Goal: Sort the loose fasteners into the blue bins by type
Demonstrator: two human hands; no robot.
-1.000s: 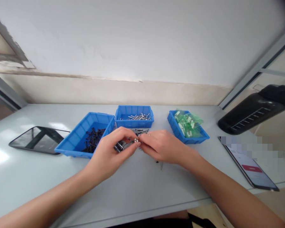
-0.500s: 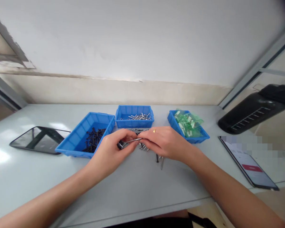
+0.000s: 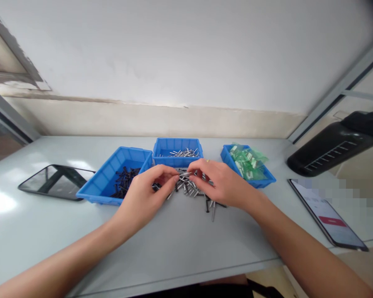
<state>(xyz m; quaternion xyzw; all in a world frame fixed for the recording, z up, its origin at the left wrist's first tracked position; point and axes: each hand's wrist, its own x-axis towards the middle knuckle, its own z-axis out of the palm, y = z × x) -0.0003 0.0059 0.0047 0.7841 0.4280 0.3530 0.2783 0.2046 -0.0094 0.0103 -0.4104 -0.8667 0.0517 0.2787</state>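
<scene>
A loose pile of silver rivet-like pins mixed with black screws lies on the grey table between my hands. My left hand is at the pile's left side, thumb and forefinger tips closed together; what they pinch, if anything, is hidden. At the right side, my right hand has its thumb and forefinger curled in, with a thin silver pin seeming to stick out from the tips. The two hands are a small gap apart. Part of the pile is hidden behind the fingers.
Left stands a blue bin of black screws; behind the pile, a blue bin of silver pins. To the right, another blue bin holds green packets. A black-framed panel, phone and dark bottle lie farther out.
My fingertips have drawn apart; a silver pin spanned both hands before. More of the pile shows between them now. The view has shifted slightly.
</scene>
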